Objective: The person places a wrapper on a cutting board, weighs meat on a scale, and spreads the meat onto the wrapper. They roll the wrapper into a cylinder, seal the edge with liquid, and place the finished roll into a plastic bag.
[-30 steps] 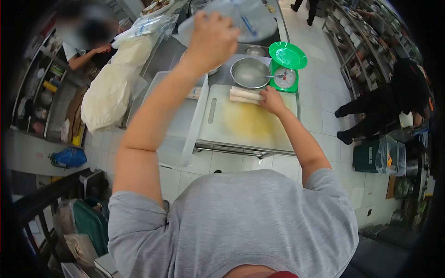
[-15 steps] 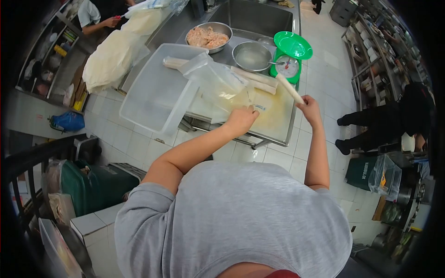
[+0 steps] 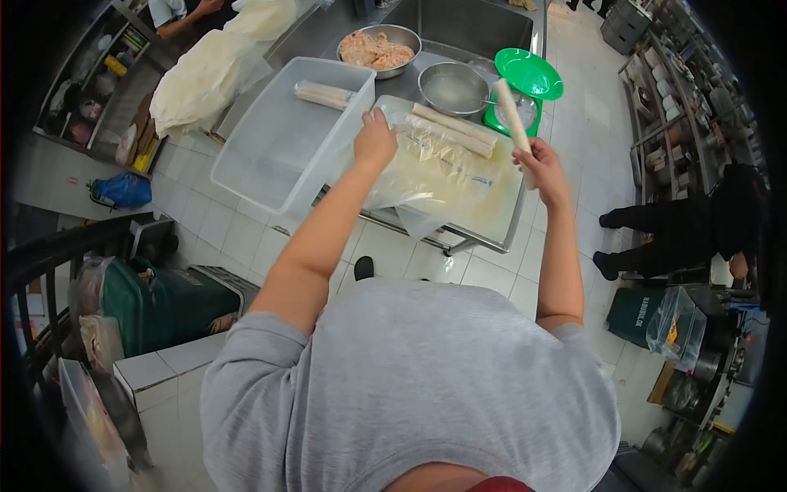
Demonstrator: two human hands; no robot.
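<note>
A pale roll (image 3: 510,115) is upright in my right hand (image 3: 541,170), whose fingers wrap round its lower end. My left hand (image 3: 375,138) is closed at the left edge of the board (image 3: 500,215), beside the plastic tub; whatever its fingers pinch is too small to make out. A clear plastic sheet (image 3: 438,168) lies on the board, its front corner hanging over the edge. More pale rolls (image 3: 452,131) lie side by side behind the sheet. Inside the tub (image 3: 254,139), other rolls (image 3: 322,94) rest near the back.
Behind the board stand a bowl of orange-pink filling (image 3: 379,51), a metal bowl of liquid (image 3: 453,88) and a green scale (image 3: 529,75). Pale wrapper sheets (image 3: 201,82) lie at the left. Another person's arm (image 3: 184,20) shows at top left; a dark-clothed person (image 3: 680,221) is at right.
My left hand has moved left and back, and the plastic sheet, raised before, now lies flatter on the board. The roll in my right hand is more upright and nearer the scale.
</note>
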